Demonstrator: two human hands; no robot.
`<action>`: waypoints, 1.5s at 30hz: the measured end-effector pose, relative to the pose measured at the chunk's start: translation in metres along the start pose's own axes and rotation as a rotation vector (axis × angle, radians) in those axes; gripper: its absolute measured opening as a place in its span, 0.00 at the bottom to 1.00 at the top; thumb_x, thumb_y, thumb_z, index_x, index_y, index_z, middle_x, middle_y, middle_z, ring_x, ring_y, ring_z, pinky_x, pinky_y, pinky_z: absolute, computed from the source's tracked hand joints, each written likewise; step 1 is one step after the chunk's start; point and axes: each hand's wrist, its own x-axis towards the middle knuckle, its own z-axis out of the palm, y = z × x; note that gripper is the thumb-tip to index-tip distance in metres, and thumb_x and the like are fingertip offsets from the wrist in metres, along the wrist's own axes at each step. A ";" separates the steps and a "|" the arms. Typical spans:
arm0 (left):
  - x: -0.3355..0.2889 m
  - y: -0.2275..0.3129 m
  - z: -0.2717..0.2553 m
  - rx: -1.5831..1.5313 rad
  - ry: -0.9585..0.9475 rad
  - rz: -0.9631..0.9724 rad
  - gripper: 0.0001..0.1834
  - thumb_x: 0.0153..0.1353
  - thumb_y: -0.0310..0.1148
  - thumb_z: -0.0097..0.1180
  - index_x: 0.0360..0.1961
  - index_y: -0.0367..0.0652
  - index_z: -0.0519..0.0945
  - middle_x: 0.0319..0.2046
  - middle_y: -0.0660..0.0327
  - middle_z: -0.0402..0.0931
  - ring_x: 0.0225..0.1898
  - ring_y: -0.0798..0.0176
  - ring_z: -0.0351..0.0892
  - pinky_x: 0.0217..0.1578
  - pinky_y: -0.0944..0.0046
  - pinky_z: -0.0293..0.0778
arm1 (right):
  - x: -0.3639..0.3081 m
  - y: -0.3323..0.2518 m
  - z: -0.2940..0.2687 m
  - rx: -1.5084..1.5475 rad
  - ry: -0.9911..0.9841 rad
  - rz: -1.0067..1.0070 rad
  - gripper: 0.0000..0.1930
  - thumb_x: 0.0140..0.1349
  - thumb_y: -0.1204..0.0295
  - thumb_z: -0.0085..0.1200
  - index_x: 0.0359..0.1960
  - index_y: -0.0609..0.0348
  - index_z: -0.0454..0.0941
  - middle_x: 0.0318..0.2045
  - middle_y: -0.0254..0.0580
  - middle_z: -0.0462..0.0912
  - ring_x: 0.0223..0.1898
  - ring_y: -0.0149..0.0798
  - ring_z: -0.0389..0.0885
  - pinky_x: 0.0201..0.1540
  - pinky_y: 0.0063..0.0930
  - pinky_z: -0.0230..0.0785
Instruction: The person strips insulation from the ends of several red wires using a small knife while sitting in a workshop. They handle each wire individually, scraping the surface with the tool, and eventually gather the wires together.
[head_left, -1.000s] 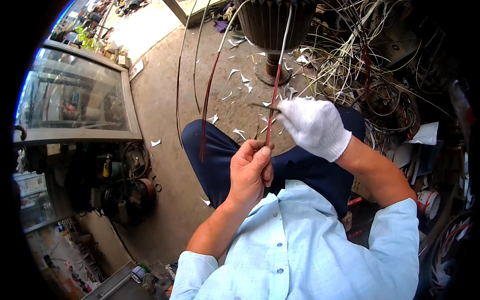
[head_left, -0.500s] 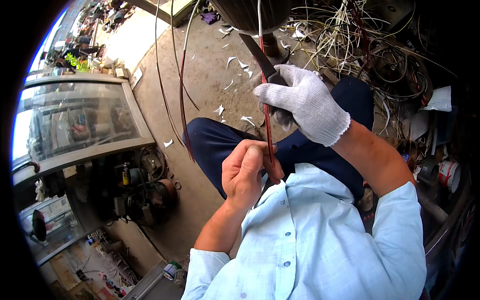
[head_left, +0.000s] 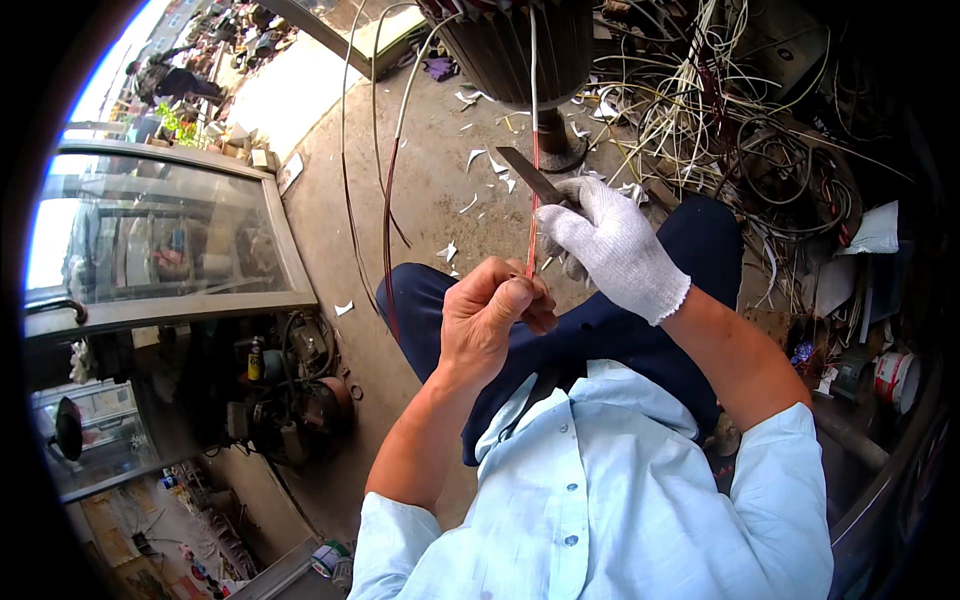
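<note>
Left of the drum (head_left: 490, 60) hang loose wires (head_left: 387, 195), farther left a glazed frame (head_left: 165, 225); on its right, tangled cable (head_left: 700, 75); before it, the knife (head_left: 520, 165).

The right hand (head_left: 615, 240) wears a plain white glove (head_left: 645, 265). Above the left hand (head_left: 490, 310), the wire bundle (head_left: 532, 245) is red, its sleeving (head_left: 534, 70) white. Below both hands, the shirt (head_left: 640, 480) is pale blue.

One knife (head_left: 528, 172), one glove (head_left: 625, 240), four leads (head_left: 535, 90) show.
</note>
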 end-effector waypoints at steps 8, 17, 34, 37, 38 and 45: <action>-0.018 -0.024 0.020 -0.666 0.133 0.040 0.26 0.79 0.56 0.42 0.46 0.46 0.82 0.43 0.54 0.80 0.29 0.63 0.79 0.30 0.63 0.73 | 0.028 0.012 -0.020 -0.701 0.161 -0.720 0.09 0.64 0.67 0.64 0.44 0.53 0.81 0.30 0.44 0.83 0.29 0.50 0.86 0.30 0.41 0.78; -0.027 -0.024 0.017 -0.864 0.131 -0.030 0.26 0.79 0.55 0.42 0.50 0.44 0.81 0.44 0.51 0.83 0.28 0.61 0.82 0.27 0.64 0.76 | 0.033 0.005 -0.017 -0.649 0.110 -0.763 0.09 0.64 0.69 0.65 0.43 0.53 0.82 0.29 0.45 0.83 0.29 0.50 0.86 0.31 0.41 0.78; -0.009 -0.026 0.020 0.581 0.179 0.389 0.12 0.59 0.31 0.73 0.34 0.35 0.82 0.34 0.56 0.82 0.30 0.61 0.84 0.32 0.64 0.78 | 0.033 -0.049 -0.040 -1.148 -0.111 -0.713 0.07 0.69 0.64 0.59 0.40 0.52 0.81 0.24 0.43 0.79 0.24 0.48 0.83 0.26 0.39 0.75; -0.008 -0.013 0.022 0.868 0.173 0.472 0.13 0.56 0.31 0.74 0.32 0.37 0.81 0.31 0.56 0.79 0.29 0.55 0.82 0.30 0.61 0.77 | 0.037 -0.053 -0.042 -1.347 -0.022 -0.715 0.07 0.70 0.64 0.58 0.39 0.52 0.80 0.23 0.44 0.79 0.24 0.48 0.83 0.25 0.40 0.75; -0.006 -0.013 0.021 0.926 0.181 0.473 0.15 0.55 0.34 0.75 0.28 0.40 0.78 0.28 0.57 0.76 0.28 0.53 0.79 0.27 0.58 0.75 | 0.018 -0.058 -0.031 -1.306 -0.172 -0.704 0.07 0.70 0.64 0.58 0.38 0.52 0.80 0.24 0.44 0.80 0.24 0.49 0.83 0.25 0.41 0.74; -0.005 -0.007 0.019 1.085 0.184 0.591 0.20 0.54 0.40 0.73 0.24 0.44 0.72 0.25 0.60 0.70 0.24 0.55 0.76 0.24 0.55 0.72 | 0.039 -0.078 -0.041 -1.488 -0.166 -0.589 0.07 0.68 0.65 0.60 0.39 0.54 0.82 0.25 0.46 0.81 0.27 0.50 0.84 0.30 0.40 0.76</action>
